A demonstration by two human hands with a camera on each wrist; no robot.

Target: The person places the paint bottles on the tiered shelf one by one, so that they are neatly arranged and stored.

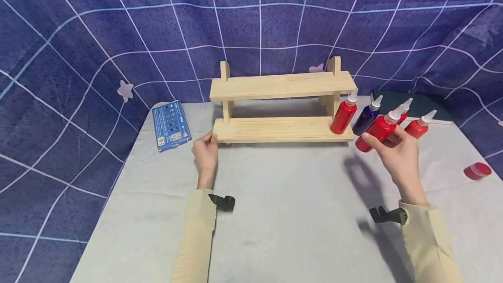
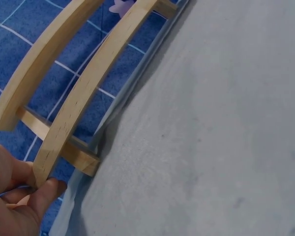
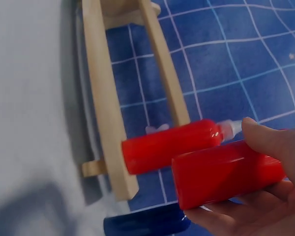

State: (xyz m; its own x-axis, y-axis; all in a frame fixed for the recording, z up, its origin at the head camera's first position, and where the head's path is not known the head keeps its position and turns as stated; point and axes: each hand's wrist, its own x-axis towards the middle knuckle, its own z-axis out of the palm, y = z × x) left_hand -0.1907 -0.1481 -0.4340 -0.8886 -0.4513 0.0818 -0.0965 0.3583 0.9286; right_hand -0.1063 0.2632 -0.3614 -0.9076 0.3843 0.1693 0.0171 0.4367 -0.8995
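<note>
My left hand (image 1: 205, 152) pinches the left end of the lower board of a two-tier wooden shelf (image 1: 275, 129); in the left wrist view thumb and fingers (image 2: 44, 194) grip that board end. My right hand (image 1: 404, 154) holds a red squeeze bottle (image 1: 378, 131) with a white nozzle, tilted, in front of the shelf's right end. Another red bottle (image 1: 343, 117) stands on the right end of the lower board. In the right wrist view the held bottle (image 3: 226, 172) is beside that standing bottle (image 3: 172, 145). A dark blue bottle (image 1: 366, 119) is just right of the shelf.
Two more red bottles, one (image 1: 417, 128) beyond my right hand and one (image 1: 404, 116) partly hidden, stand at the right. Behind them lies a dark green flat object (image 1: 412, 104). A red jar (image 1: 477, 171) is far right, a blue box (image 1: 171, 125) left. A patterned cloth hangs behind.
</note>
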